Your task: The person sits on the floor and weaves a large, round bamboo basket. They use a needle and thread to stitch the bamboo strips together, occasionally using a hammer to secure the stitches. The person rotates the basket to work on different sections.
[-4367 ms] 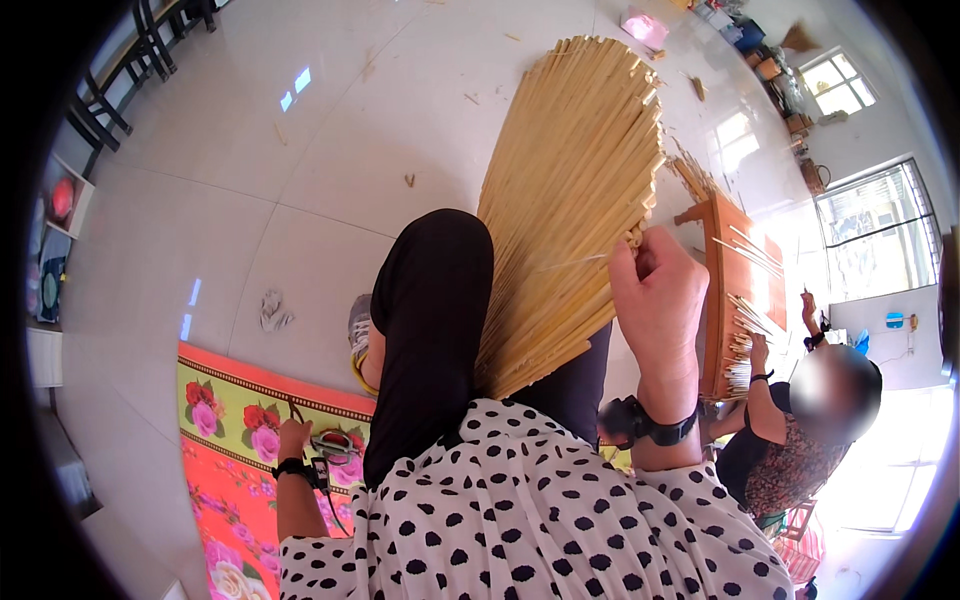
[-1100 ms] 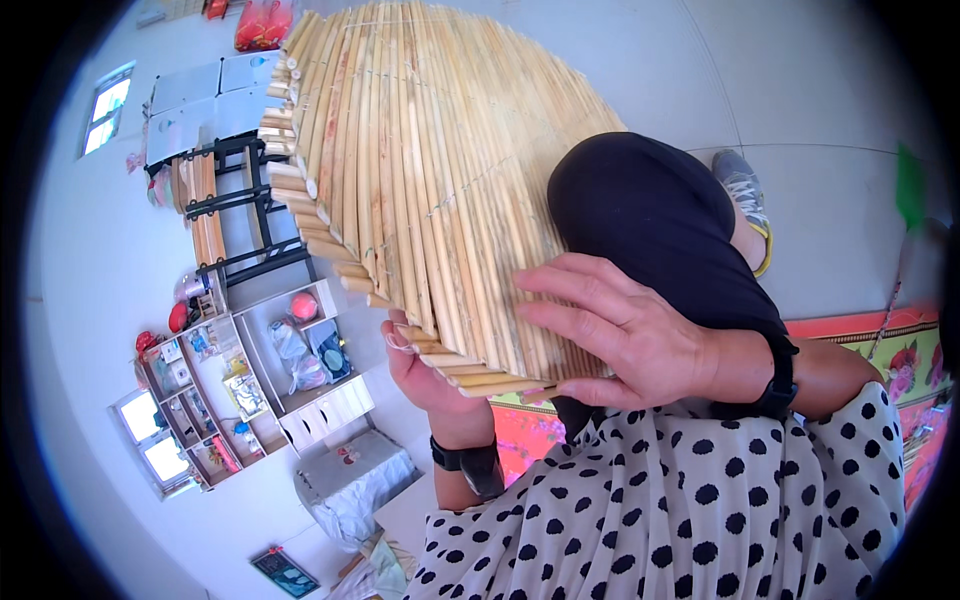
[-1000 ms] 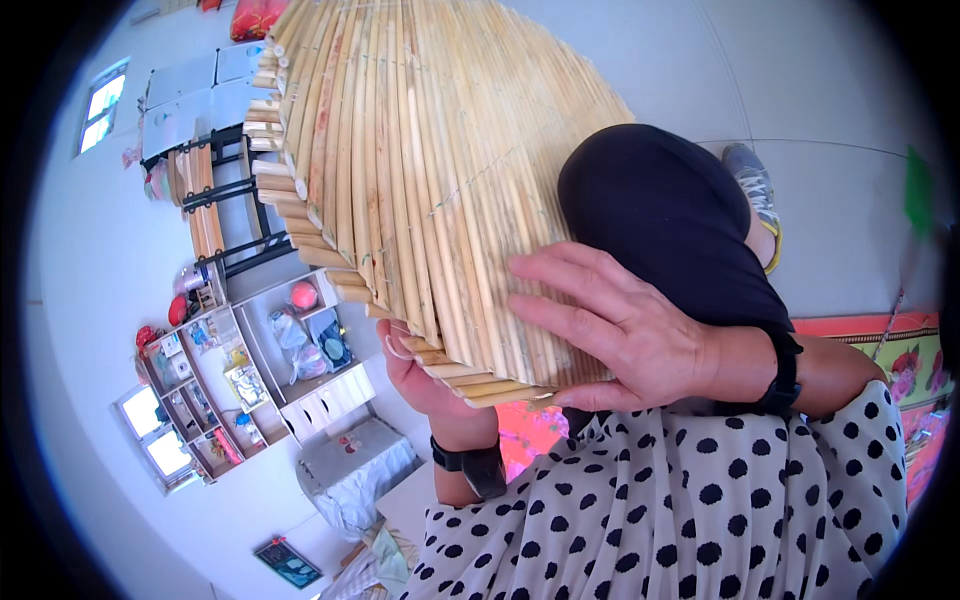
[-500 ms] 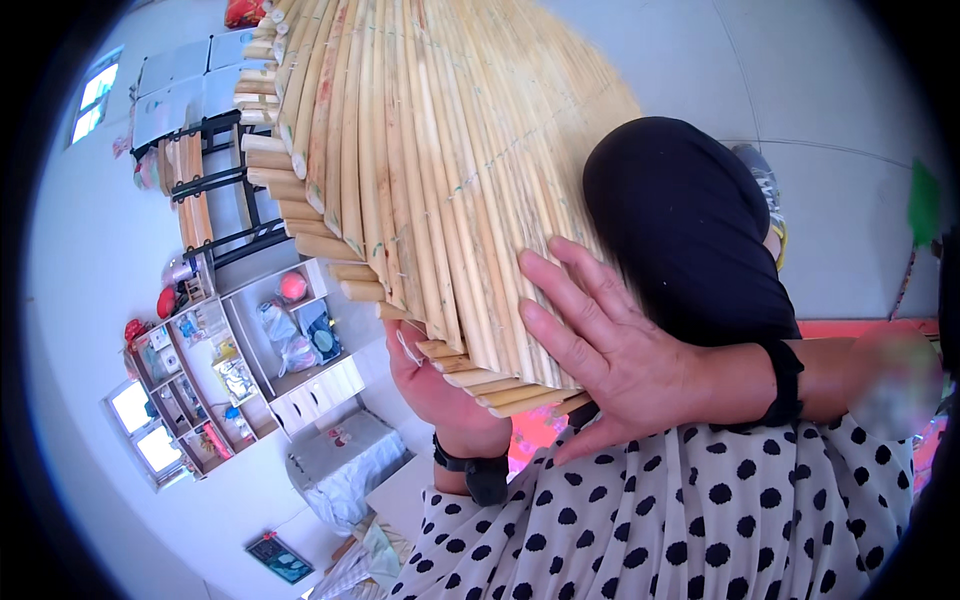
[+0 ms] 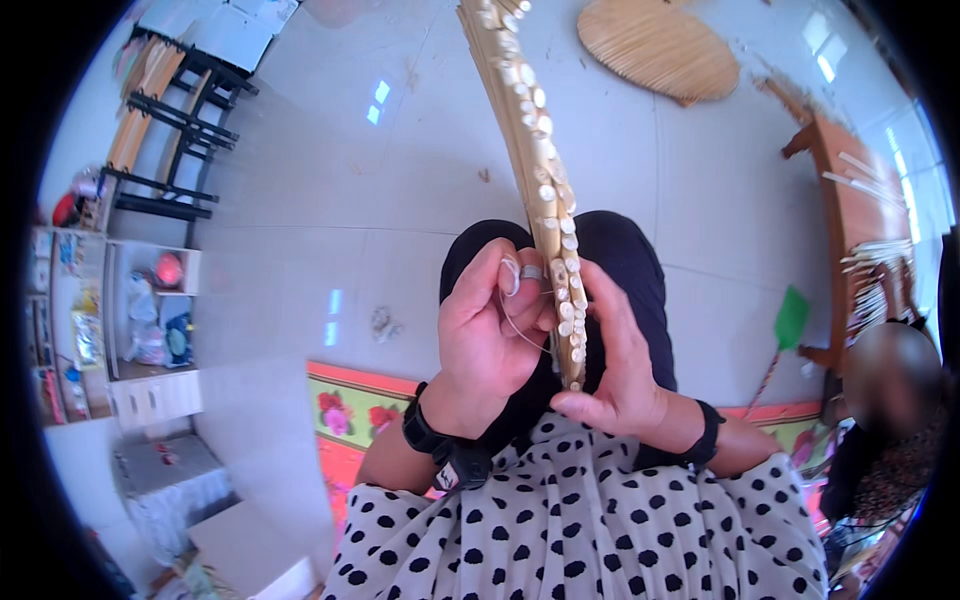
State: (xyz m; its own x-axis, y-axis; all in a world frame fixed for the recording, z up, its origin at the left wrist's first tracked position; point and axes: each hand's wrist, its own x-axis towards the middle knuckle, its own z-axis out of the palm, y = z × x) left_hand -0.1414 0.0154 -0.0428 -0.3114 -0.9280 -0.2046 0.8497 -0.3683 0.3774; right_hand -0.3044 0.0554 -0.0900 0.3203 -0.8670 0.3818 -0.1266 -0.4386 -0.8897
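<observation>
A panel of pale, thin wooden sticks (image 5: 548,195), bound side by side in layers, stands edge-on between my knees with its round cut ends facing me. My right hand (image 5: 630,375) holds its right side, thumb at the near lower corner and fingers along the face. On the other side, my left hand (image 5: 485,345) is closed in a pinch on a thin white string (image 5: 513,326), which loops down to the sticks. A ring shows on one left finger. The fingertips nearest the panel are partly hidden.
An oval stick mat (image 5: 655,48) lies on the tiled floor ahead. To the right are a wooden bench (image 5: 855,190) with loose sticks, a green fly swatter (image 5: 791,316) and another person (image 5: 885,430). Shelves (image 5: 155,330) and black metal frames (image 5: 175,155) stand left. A floral mat (image 5: 355,400) lies beneath me.
The panel has turned from its broad face to edge-on. My right hand, earlier flat on the sticks, now holds the side; my left hand has come out from behind, showing the string.
</observation>
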